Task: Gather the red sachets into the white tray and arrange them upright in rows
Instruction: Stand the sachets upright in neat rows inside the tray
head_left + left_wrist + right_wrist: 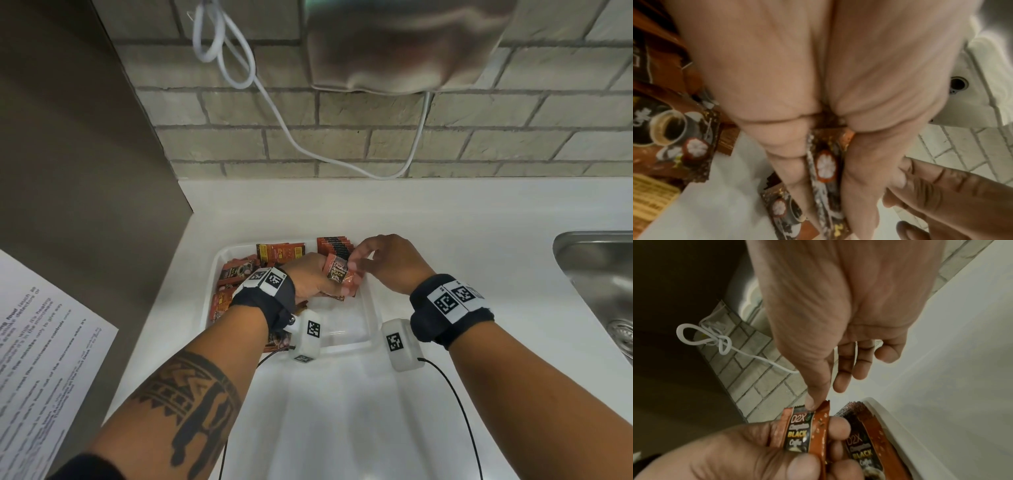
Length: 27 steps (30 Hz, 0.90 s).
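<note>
The white tray (376, 310) sits on the counter, its rim (902, 428) also in the right wrist view. My left hand (320, 275) grips a small stack of red sachets (342, 275) upright over the tray's middle; their edges show between its fingers (826, 165). My right hand (371, 262) hovers just right of them, its thumb tip (813, 404) touching the top edge of the front sachet (803, 430), its other fingers loose and apart. A row of upright sachets (334, 245) stands in the tray's back right corner. Loose sachets (236, 274) lie flat along the left side.
A steel sink (596, 270) lies at the right edge of the white counter. A printed sheet (44, 359) hangs on the brown panel (68, 164) at left. A white cable (274, 113) droops down the brick wall from a wall unit (404, 44).
</note>
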### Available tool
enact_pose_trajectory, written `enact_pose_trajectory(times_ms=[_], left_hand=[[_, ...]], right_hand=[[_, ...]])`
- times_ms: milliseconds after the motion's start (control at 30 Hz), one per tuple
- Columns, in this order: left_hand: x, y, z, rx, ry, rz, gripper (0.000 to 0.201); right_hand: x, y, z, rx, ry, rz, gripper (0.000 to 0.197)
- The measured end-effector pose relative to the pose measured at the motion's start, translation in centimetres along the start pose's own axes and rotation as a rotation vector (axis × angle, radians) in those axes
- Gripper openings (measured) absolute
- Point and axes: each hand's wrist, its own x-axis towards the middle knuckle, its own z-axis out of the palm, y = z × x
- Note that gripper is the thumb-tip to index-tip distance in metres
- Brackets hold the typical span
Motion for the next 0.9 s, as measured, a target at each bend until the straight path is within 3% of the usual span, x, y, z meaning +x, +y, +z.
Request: enact_pose_trajectory(times_ms=[133,233,367,467,567,667,733,833,900], left_hand=[[-0.6,0.3,0.0,-0.041,0.035,0.054,0.034],[-0.8,0.4,0.1,0.078,0.101,0.069,0.035],[-1.2,1.0,0.5,-0.028,0.131,0.026,0.035],[-1.4,1.4,0.5,0.026,0.194,0.017,0.035],[-1.6,2.0,0.2,0.244,0.23,-0.035,0.037],[-2.2,2.7,0.0,0.782,0.216,-0.263,0.072],[-2.5,3.2,0.0,0.919,0.202,-0.339,0.082],[-2.3,3.5,0.5,0.963,0.103,-0.285,0.051],[-1.8,3.3,1.2,0.911,-0.02,-0.248,0.044]], right_hand=[[0.1,-0.6,-0.5,0.074,-0.047,0.028,0.009],[0.0,-1.2,-0.6,0.056,-0.084,0.024,0.008],[0.0,-1.6,-0.7,-0.011,-0.057,0.016,0.009],[0.1,-1.8,-0.6,-0.054,-0.036,0.022,0.014],[0.2,-1.8,-0.5,-0.09,-0.01,0.014,0.019],[0.1,-1.2,-0.5,-0.137,-0.013,0.02,0.023],[0.0,-0.7,-0.2,-0.166,-0.02,0.038,0.022],[-0.1,0.0,0.5,-0.224,-0.025,0.047,0.017],[0.0,0.1,0.9,-0.235,-0.035,0.055,0.017]])
